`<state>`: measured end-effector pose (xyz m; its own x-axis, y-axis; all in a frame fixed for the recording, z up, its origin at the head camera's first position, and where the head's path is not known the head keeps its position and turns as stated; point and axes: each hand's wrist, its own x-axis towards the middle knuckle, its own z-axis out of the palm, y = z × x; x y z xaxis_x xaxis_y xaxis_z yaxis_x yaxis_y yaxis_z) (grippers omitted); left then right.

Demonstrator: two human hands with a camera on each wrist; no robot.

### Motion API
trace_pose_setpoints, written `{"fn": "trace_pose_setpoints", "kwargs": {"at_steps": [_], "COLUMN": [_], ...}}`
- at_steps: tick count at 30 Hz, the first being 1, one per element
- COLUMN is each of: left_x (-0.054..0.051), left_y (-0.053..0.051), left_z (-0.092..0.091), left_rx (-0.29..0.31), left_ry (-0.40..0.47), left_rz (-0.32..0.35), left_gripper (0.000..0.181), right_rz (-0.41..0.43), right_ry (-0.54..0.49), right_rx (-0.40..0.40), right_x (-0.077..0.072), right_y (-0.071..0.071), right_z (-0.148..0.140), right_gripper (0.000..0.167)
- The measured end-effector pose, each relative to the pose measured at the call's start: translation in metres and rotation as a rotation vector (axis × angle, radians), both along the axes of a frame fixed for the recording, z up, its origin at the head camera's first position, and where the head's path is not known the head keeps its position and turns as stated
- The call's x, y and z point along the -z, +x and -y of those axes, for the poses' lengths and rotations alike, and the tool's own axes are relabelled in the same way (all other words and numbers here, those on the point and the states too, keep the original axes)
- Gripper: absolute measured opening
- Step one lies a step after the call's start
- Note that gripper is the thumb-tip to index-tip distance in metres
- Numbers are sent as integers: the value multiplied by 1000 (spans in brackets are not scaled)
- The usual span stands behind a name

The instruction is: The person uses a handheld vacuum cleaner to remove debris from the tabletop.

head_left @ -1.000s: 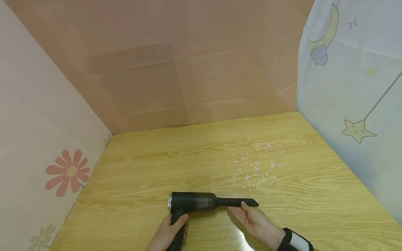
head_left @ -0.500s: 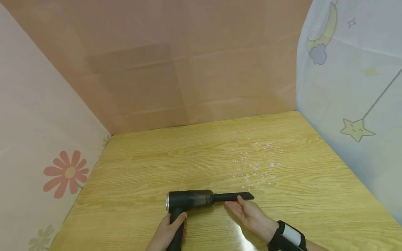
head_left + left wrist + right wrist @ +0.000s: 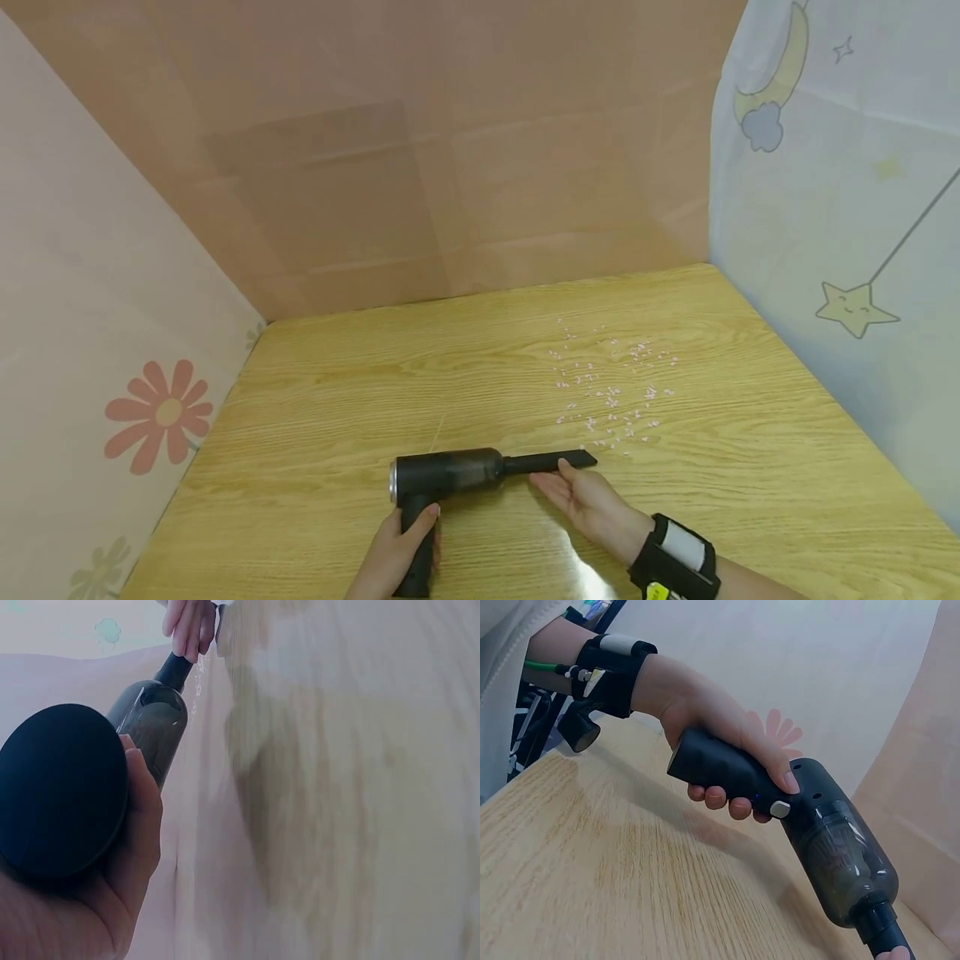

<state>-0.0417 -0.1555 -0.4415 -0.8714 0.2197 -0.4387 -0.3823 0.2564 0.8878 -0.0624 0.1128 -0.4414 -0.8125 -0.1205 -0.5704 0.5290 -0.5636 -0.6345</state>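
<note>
A black handheld vacuum cleaner (image 3: 446,473) is held level above the near part of the table, its slanted nozzle (image 3: 536,463) pointing right. My left hand (image 3: 393,550) grips its pistol handle, fingers wrapped round it, as the right wrist view also shows. A silver button (image 3: 780,809) sits on the handle by the fingertips. My right hand (image 3: 588,504) holds the nozzle near its tip, thumb against the near side and fingers below. Beyond the nozzle, small pale pink scraps (image 3: 651,392) lie scattered on the table. Through the smoky dust cup (image 3: 844,859) a filter shows faintly.
The wood-grain table (image 3: 337,383) is bounded by a brown cloth (image 3: 487,167) behind, a flowered cloth (image 3: 112,250) at left and a star-and-moon cloth (image 3: 825,217) at right. A black strap (image 3: 675,554) goes round my right wrist.
The vacuum cleaner and both hands have shifted slightly left, and the nozzle tip has risen a little, tilting away from me. Both hands keep their hold. The scraps lie as before.
</note>
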Motion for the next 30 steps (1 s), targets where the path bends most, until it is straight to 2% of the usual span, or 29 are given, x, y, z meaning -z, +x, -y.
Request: {"fn": "trace_pose_setpoints", "kwargs": {"at_steps": [7,15,30], "left_x": [0,-2,-3], "left_y": [-2,-6,-8], "left_z": [1,-5,-14], "left_rx": [-8,-20,-15], "left_ry": [-17,-1,2], "left_rz": [-6,0,-8], "left_gripper": [50,51,53], "right_rz": [0,-4,8], "right_ry": [2,-1,28], "right_rx": [-22,-13,2], "right_x": [0,-1,0], "right_y": [-7,-13,-14], "right_z": [2,1,-10], "right_gripper": [50,49,48]}}
